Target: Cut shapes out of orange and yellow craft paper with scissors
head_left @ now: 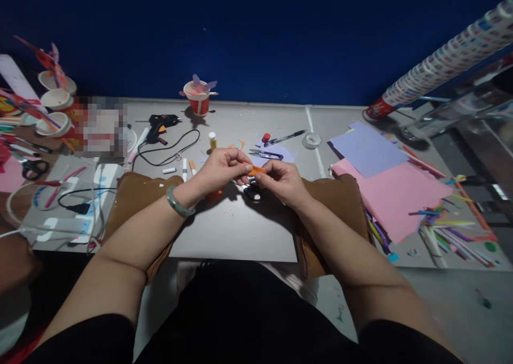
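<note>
Between my two hands, above the middle of the table, is a small piece of orange paper [256,170]. My left hand [227,166], with a green bangle at the wrist, pinches its left end. On its right end the thumb and fingers of my right hand [281,181] are closed. Just below the fingers lie black-handled scissors [252,192], partly hidden. Behind my hands are thread snips [266,154], a pen [285,138], a red cap [265,137] and a glue stick [212,140].
A glue gun [160,128] with its cord lies back left, and a red paper cup [198,98] stands at the back. Pink paper [395,193] and purple paper [367,149] lie right, beside a clear tape roll [311,140]. Power strips [98,198] and another person's arm [16,262] are left.
</note>
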A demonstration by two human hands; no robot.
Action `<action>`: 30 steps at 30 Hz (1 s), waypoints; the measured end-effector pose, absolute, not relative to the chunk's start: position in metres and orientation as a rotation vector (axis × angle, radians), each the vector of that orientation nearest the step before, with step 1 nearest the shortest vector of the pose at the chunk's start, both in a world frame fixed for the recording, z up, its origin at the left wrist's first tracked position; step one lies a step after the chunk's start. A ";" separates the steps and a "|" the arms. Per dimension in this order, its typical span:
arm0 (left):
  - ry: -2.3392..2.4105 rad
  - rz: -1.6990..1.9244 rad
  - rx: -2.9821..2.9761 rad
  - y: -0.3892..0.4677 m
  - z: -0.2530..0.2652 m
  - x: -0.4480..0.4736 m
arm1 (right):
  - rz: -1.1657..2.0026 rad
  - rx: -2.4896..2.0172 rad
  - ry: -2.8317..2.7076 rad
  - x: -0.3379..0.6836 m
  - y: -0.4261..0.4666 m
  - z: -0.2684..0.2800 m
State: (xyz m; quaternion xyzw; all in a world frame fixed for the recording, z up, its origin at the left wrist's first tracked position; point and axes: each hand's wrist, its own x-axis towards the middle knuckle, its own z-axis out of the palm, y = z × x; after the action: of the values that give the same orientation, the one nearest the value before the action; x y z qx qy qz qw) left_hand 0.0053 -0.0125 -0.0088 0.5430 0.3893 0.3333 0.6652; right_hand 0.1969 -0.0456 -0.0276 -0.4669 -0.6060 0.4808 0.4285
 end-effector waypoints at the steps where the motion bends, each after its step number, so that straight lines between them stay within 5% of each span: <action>1: 0.874 0.746 1.228 -0.013 -0.008 0.006 | 1.221 -1.162 -1.502 0.196 -0.046 -0.027; 30: 0.786 0.811 1.074 -0.018 -0.026 0.013 | 1.239 -1.144 -1.343 0.190 -0.047 -0.028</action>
State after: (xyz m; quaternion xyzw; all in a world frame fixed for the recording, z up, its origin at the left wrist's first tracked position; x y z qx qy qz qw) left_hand 0.0135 -0.0185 -0.0264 0.4843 0.3544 0.3658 0.7114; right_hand 0.1899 -0.0472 -0.0284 -0.4675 -0.5487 0.5065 0.4732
